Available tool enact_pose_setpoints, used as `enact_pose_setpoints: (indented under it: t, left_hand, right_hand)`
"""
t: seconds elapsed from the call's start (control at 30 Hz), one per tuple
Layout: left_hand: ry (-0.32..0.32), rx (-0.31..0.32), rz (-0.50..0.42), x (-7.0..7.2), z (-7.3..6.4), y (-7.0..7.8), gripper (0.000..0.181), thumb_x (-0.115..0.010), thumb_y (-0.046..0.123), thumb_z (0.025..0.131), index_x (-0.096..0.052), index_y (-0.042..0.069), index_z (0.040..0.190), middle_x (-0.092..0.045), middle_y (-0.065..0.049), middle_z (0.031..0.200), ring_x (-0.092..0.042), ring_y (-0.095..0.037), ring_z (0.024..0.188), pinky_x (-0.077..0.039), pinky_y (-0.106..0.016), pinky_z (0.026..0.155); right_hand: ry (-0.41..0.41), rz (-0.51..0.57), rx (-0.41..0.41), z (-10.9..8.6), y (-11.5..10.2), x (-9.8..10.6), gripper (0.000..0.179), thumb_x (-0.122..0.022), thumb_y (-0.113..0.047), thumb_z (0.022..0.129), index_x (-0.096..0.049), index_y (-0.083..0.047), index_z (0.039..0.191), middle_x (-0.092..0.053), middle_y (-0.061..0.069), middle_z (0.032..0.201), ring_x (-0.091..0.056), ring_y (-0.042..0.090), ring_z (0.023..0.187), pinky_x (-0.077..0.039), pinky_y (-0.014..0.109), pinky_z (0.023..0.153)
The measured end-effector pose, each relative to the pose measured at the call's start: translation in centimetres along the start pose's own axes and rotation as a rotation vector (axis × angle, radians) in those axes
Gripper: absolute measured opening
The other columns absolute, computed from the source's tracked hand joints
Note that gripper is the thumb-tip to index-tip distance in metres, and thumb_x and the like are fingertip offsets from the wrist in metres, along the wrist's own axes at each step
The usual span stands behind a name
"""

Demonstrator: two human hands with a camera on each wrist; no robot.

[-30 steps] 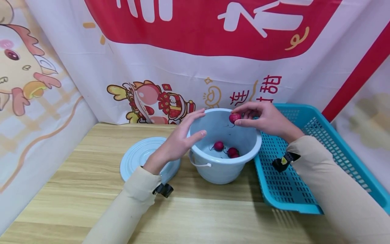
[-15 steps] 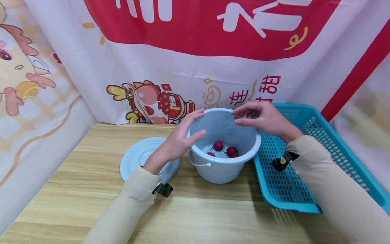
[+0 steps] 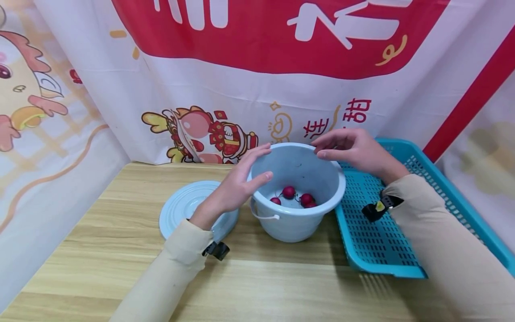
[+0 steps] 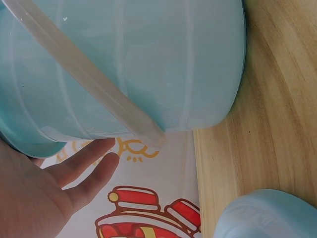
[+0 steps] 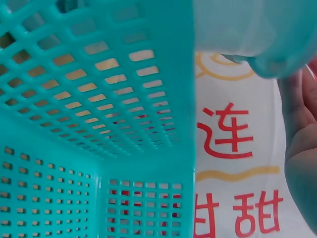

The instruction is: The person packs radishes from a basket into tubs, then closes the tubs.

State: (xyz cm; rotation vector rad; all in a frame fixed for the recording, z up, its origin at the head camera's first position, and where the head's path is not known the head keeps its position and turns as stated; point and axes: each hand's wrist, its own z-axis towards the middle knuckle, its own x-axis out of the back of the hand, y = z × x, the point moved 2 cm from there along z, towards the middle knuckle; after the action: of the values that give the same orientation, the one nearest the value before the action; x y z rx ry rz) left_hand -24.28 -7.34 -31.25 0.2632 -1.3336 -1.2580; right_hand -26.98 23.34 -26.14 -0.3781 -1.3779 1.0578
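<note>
Radishes (image 3: 288,192) lie in the blue bucket (image 3: 293,229), below the right hand's (image 3: 356,150) loosely bent, narrowly parted fingers and beyond the left hand's (image 3: 241,180) widely spread, outstretched fingers at its rim.

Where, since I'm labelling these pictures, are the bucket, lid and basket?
Light blue bucket (image 3: 291,228): head view, outer wall.
Light blue lid (image 3: 180,208): head view, top face.
Teal slotted basket (image 3: 386,270): head view, near rim.

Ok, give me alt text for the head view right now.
A light-blue bucket with red radishes inside stands on a wooden table, the left hand at its left side, the right hand, apparently holding nothing, near its far right side. A matching lid lies left, a teal basket right.
</note>
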Motion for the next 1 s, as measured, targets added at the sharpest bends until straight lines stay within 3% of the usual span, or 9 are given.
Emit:
enact_pose_setpoints:
  t: [0.2,0.63,1.0]
  left_hand:
    - [-0.004,-0.009,-0.003,0.0,0.0,0.1,0.065,-0.056,0.042,0.105,-0.038,0.018,0.164,-0.026,0.008,0.176,-0.025,-0.02,0.164,-0.028,-0.064,0.129]
    - [0.001,-0.003,0.002,-0.1,0.0,0.0,0.065,-0.055,0.042,0.106,-0.038,0.018,0.164,-0.026,0.007,0.176,-0.025,-0.02,0.164,-0.026,-0.064,0.13]
    - [0.004,-0.011,0.009,0.0,0.1,-0.1,0.066,-0.057,0.042,0.105,-0.038,0.019,0.164,-0.026,0.008,0.176,-0.025,-0.02,0.164,-0.027,-0.065,0.129]
  right_hand:
    - [0.047,-0.009,-0.023,-0.4,0.8,2.3,0.046,-0.08,-0.033,0.095,-0.071,-0.019,0.137,-0.074,-0.001,0.13,-0.071,0.016,0.112,-0.065,0.028,0.084]
    - [0.157,0.103,-0.121,-1.0,4.3,6.7,0.05,-0.074,-0.025,0.1,-0.063,-0.019,0.148,-0.069,-0.007,0.137,-0.071,0.013,0.111,-0.065,0.024,0.084]
    - [0.144,0.05,-0.219,-2.4,6.0,9.5,0.055,-0.074,-0.029,0.099,-0.059,-0.021,0.152,-0.065,-0.014,0.137,-0.067,0.01,0.116,-0.064,0.023,0.082]
